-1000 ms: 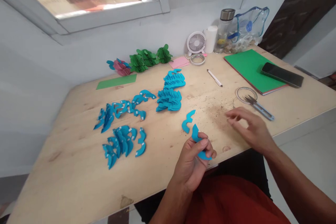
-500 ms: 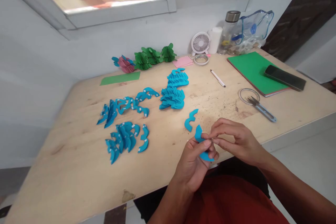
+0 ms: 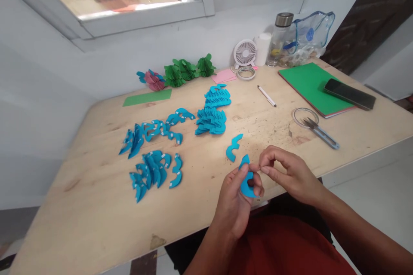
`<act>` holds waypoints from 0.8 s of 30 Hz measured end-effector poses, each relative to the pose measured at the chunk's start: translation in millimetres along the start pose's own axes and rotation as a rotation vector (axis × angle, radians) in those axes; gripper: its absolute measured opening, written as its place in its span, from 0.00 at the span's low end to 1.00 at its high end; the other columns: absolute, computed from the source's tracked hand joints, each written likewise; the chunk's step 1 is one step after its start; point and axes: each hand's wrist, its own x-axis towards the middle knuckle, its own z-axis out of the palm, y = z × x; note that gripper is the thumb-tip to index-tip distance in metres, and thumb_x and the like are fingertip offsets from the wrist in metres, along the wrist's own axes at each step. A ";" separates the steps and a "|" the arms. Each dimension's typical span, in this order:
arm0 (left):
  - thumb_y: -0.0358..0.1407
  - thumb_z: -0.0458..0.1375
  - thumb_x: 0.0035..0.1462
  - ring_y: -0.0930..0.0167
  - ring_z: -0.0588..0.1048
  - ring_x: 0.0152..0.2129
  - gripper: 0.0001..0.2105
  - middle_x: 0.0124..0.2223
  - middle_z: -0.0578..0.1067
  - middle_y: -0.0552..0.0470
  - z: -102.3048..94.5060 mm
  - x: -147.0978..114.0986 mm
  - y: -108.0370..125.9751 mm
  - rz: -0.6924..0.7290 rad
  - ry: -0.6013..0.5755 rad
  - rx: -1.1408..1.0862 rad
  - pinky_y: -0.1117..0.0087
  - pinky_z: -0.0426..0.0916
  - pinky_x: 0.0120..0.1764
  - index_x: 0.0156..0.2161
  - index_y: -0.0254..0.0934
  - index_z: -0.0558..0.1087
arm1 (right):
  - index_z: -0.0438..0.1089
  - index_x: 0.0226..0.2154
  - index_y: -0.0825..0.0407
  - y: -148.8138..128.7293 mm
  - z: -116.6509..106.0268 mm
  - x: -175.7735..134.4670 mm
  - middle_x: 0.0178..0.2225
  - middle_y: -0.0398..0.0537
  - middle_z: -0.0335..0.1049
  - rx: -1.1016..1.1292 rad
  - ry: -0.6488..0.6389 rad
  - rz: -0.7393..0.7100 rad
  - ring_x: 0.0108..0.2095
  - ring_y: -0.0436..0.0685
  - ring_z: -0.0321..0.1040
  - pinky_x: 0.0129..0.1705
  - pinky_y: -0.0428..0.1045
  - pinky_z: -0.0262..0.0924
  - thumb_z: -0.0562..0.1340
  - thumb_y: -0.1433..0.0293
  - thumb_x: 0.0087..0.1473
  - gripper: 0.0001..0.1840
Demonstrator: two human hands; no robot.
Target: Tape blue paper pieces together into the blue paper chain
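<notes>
held blue piece (image 3: 246,186) partly hidden by left hand (image 3: 236,197)

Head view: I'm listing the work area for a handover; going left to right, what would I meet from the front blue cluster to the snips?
Front blue cluster, lone blue piece with white squares, loose blue piece, held blue piece, right hand, snips.

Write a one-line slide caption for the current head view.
Left hand holding a curved blue piece, right hand pinched close beside it, at a wooden table bearing more blue cutouts.
</notes>
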 end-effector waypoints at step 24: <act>0.35 0.61 0.50 0.72 0.74 0.23 0.06 0.25 0.76 0.52 -2.0 5.5 -12.4 0.358 0.221 0.545 0.72 0.68 0.30 0.33 0.35 0.76 | 0.67 0.25 0.53 5.8 20.6 4.2 0.22 0.40 0.66 0.550 0.165 0.371 0.24 0.48 0.63 0.29 0.46 0.60 0.65 0.63 0.47 0.11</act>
